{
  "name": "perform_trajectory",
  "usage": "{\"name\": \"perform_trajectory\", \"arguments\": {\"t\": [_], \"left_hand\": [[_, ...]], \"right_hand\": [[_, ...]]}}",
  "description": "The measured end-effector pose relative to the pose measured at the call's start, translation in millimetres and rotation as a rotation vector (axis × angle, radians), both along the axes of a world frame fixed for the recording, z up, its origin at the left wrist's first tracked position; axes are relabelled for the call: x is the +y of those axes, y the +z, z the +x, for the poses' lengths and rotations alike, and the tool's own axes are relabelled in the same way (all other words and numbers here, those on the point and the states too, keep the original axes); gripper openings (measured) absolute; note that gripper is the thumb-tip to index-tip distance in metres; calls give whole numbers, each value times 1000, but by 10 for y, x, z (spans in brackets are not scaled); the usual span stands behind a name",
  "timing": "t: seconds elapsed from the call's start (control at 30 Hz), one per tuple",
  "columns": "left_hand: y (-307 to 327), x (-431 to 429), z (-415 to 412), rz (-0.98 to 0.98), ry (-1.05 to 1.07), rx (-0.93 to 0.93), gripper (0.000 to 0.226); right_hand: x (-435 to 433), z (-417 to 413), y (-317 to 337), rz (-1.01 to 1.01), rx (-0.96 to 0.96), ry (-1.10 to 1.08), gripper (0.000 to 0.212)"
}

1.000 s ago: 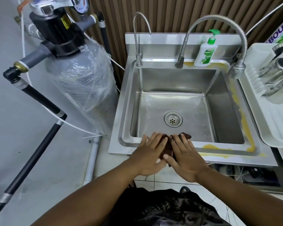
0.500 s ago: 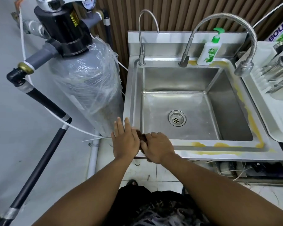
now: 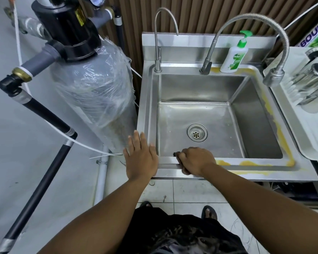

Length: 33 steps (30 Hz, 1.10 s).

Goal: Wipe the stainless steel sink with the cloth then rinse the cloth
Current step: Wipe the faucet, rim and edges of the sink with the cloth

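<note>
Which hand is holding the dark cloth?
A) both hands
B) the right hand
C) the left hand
B: the right hand curls round the dark cloth on the front rim of the sink, while the left hand lies flat with straight fingers.

Left grip (image 3: 141, 159) lies flat, fingers (image 3: 137, 142) straight; right grip (image 3: 196, 160) curls knuckles-up, apparently clenched; both forearms extended.

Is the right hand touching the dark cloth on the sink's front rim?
Touching. The head view shows the right hand curled over the cloth, only its dark edge showing.
</note>
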<state>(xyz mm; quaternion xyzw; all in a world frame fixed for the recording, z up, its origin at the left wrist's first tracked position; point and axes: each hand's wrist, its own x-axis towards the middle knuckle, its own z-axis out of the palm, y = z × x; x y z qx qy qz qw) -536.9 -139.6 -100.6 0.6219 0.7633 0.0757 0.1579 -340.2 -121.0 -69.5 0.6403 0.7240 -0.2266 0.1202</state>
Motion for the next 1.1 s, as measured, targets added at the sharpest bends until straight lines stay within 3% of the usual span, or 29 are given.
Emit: {"name": "perform_trajectory", "arguments": {"t": [0.17,0.3,0.47,0.63,0.7,0.77,0.9,1.0,1.1], "left_hand": [[-22,9,4,-8,-13,10,56],[-31,17,8,-16,-10,2,57],[-16,9,-5,-19,-23,-6,60],[2,17,12,-17,-18,3,63],[5,13,18,-15,-21,7,64],[7,6,25,-13,-29,16,64],[21,-11,44,-23,-51,71,66],[30,12,43,-3,-146,152,71],[43,100,157,5,-253,180,81]], "right_hand": [[195,-598,-54,-117,97,-29,47],[164,-603,-106,-112,140,-7,49],[96,134,-4,-23,-50,70,41],[41,466,38,-35,-144,-90,42],[-28,275,15,30,-83,-82,47],[-160,50,-55,216,0,-9,48],[-509,-123,-253,446,139,153,41],[-772,199,-334,549,136,229,45],[-932,825,-403,574,71,109,47]]}}
